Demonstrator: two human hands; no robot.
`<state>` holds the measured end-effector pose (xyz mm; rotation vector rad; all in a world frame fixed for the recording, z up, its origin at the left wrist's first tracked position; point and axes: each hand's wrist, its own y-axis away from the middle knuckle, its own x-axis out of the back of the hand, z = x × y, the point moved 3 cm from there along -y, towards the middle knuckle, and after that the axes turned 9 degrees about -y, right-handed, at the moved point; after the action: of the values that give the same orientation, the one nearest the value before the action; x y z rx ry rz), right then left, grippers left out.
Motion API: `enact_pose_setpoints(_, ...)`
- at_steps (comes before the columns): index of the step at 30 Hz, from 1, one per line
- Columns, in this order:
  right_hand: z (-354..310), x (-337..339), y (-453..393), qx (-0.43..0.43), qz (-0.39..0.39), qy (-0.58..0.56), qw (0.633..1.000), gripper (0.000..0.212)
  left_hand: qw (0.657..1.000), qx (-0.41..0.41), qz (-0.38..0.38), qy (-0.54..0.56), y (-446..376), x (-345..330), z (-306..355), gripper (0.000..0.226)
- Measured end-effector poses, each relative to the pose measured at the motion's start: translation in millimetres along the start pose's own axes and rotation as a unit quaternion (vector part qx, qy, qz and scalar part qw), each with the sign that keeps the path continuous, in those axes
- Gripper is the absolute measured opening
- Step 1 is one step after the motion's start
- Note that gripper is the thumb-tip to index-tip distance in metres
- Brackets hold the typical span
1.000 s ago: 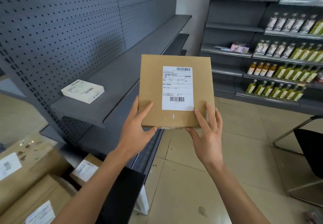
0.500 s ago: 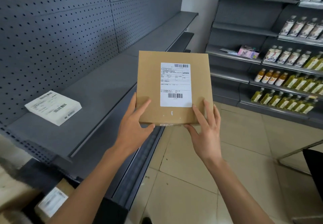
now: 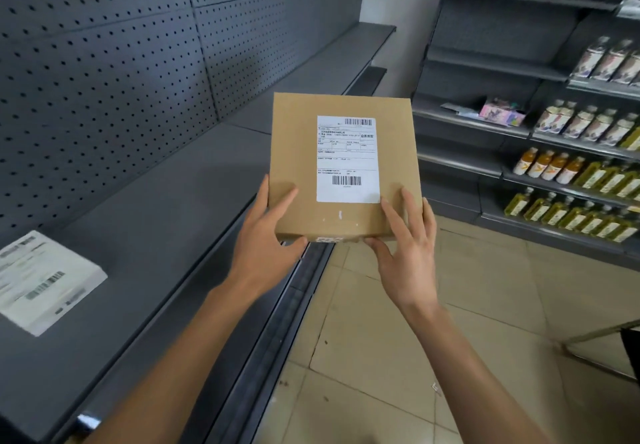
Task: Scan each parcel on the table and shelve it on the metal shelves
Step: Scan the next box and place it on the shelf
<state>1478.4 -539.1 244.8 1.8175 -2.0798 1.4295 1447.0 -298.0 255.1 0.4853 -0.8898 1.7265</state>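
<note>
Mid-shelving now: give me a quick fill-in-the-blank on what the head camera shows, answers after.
1. Both hands, left and right, hold a brown ____ box.
2. The label on the box carries ____ barcodes.
3. A white parcel already lies on the grey ____.
4. The shelves at right hold rows of ____.

Answers: cardboard; two; shelf; bottles

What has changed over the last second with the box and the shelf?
The view has advanced along the shelf: the white parcel on it has slid toward the lower left, and the cartons on the floor have left view. The left hand and right hand still hold the brown box by its near edge, label up.
</note>
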Motion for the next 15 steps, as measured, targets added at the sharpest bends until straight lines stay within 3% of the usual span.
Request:
enact_pose_setpoints(11, 82.7, -40.8, -114.3, 0.056, -0.067, -0.057, 0.995, 0.064, 0.996, 0.057, 0.055, -0.043, -94.2, -46.3, 12.1, 0.086)
enact_pose_setpoints(15, 88.0, -64.6, -150.4, 0.085, -0.11, -0.084, 0.987, 0.068, 0.987, 0.086, 0.113, -0.071, -107.0, -45.0, 3.4, 0.084)
